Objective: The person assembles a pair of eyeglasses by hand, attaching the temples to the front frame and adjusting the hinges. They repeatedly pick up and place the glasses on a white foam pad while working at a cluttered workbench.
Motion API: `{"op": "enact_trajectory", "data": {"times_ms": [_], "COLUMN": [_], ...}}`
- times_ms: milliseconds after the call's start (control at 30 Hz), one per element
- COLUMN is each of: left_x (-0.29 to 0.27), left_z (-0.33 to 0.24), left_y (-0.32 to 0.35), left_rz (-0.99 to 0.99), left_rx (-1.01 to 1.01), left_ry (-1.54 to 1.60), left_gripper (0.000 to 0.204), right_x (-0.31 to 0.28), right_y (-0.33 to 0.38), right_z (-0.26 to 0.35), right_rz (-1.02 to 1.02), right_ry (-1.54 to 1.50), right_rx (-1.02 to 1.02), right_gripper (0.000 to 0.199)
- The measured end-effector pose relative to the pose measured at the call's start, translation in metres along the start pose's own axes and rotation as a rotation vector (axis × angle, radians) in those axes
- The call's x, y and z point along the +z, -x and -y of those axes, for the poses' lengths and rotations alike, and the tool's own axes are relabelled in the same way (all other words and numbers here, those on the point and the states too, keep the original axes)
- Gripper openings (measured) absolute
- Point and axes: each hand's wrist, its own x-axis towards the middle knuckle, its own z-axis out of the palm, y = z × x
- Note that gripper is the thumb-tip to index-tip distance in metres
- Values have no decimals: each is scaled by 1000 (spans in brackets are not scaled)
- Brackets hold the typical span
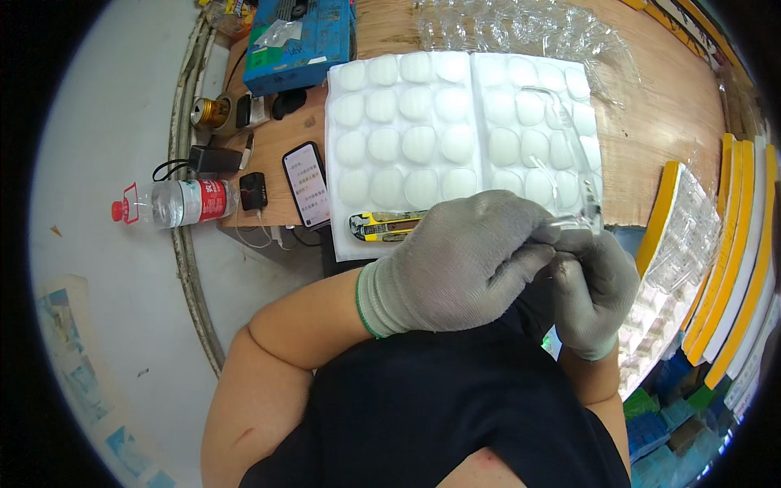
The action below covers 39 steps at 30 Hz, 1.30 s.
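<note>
Pinching close together, my left grip (468,264) and right grip (600,285) hold clear plastic (572,221) by the near right corner of the white pad (419,145); I think soft, even squeezing keeps it steady.

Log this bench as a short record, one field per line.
Left hand: gloved left hand, pinching a clear plastic piece
Right hand: gloved right hand, fingertips at that piece; grip partly hidden
Beneath: white sheet with round pads
Cutter: yellow-and-black knife, on the sheet's near-left corner
Left of sheet: phone, screen lit
Far left: blue box
</note>
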Motion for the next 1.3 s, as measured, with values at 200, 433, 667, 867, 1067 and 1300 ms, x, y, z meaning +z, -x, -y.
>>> {"op": "enact_trajectory", "data": {"times_ms": [200, 433, 667, 867, 1067, 1300], "left_x": [-11, -80, -103, -154, -111, -54], "left_z": [64, 242, 285, 261, 101, 51], "left_y": [-37, -213, -224, -201, -89, 21], "left_rz": [-37, -274, -151, -557, -311, -126], "left_rx": [-32, -821, -1090, -846, -357, -255], "left_ry": [-124, -546, 13, 348, 1, 56], "left_gripper": [28, 46, 14, 16, 25, 21], "right_x": [-58, -139, -102, 8, 44, 32], "right_y": [-18, -34, -32, -76, -92, -61], "right_z": [-83, -233, -169, -74, -78, -37], "right_rz": [-166, 131, -184, 148, 164, 102], "right_ry": [329, 701, 766, 712, 907, -63], "right_rx": [30, 283, 31, -175, 125, -85], "right_gripper": [16, 19, 34, 34, 31, 15]}}
